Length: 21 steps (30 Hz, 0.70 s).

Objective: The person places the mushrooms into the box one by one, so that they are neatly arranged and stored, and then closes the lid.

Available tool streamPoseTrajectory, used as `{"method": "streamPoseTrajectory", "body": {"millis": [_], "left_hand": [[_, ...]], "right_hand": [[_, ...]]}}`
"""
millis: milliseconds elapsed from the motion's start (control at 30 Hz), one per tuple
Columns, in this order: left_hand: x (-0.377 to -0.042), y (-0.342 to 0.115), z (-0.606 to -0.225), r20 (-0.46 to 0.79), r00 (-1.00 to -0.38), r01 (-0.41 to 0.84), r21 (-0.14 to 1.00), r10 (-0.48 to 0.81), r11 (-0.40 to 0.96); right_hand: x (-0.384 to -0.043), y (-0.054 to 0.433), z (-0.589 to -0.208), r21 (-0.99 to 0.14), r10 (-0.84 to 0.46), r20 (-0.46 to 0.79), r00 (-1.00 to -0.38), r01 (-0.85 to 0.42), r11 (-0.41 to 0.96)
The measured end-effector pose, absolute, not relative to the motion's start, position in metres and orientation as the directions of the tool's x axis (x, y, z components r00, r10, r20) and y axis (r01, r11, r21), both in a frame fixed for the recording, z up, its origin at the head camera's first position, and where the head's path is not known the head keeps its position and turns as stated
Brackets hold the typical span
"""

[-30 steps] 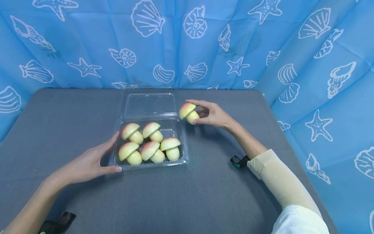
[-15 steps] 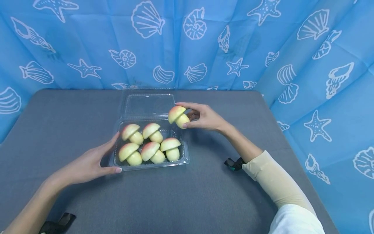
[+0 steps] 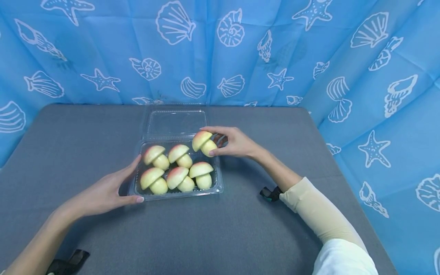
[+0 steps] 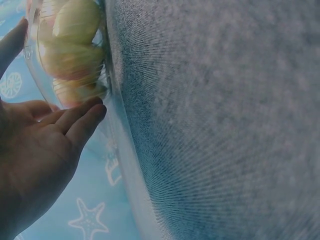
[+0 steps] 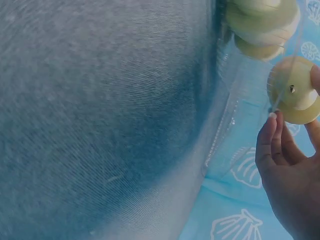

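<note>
My right hand (image 3: 237, 142) pinches a pale yellow toy mushroom (image 3: 203, 142) with a reddish cap, thumb at its stem and fingers at the cap. It is over the back right corner of a clear plastic box (image 3: 220, 179). In the right wrist view the mushroom (image 5: 290, 85) shows stem end first, partly behind the box's clear wall. Several like mushrooms (image 3: 178, 178) lie in the box. My left hand (image 3: 103, 191) spans the box's left side, fingers stretched out, thumb by the front corner; in the left wrist view its fingertips (image 4: 92, 112) are right at the wall.
The box's clear lid (image 3: 176, 123) lies folded back behind it. Grey cloth covers the table (image 3: 220, 229). A blue curtain (image 3: 206, 53) with white shell prints hangs along the back and right edges. Black straps sit by both forearms.
My right hand has carried the mushroom leftward and slightly nearer, from beside the box to over its back right corner. The left hand and the box have stayed in place.
</note>
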<state>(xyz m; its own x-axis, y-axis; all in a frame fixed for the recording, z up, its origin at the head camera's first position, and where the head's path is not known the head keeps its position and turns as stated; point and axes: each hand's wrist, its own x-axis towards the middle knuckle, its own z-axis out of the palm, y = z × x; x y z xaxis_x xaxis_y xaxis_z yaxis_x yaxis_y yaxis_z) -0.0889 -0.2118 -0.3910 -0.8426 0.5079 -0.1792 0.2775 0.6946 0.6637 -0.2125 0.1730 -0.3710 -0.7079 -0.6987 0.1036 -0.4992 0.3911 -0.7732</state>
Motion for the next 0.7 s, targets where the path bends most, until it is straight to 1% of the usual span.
{"method": "streamPoseTrajectory", "body": {"millis": [133, 333, 533, 700], "left_hand": [[-0.089, -0.212, -0.390, -0.181, -0.844, 0.275, 0.662, 0.505, 0.697], [-0.090, -0.211, -0.391, -0.182, -0.846, 0.272, 0.662, 0.502, 0.699], [-0.089, -0.211, -0.391, -0.182, -0.846, 0.270, 0.665, 0.501, 0.696], [-0.089, -0.211, -0.392, -0.181, -0.847, 0.269, 0.665, 0.500, 0.697]], "right_hand": [[-0.212, 0.170, -0.373, -0.734, -0.702, 0.119, -0.703, -0.538, 0.415], [-0.212, 0.165, -0.376, -0.692, -0.697, 0.125, -0.706, -0.565, 0.449], [-0.212, 0.160, -0.382, -0.652, -0.720, 0.145, -0.679, -0.613, 0.447], [-0.210, 0.159, -0.388, -0.637, -0.736, 0.180, -0.652, -0.648, 0.418]]}}
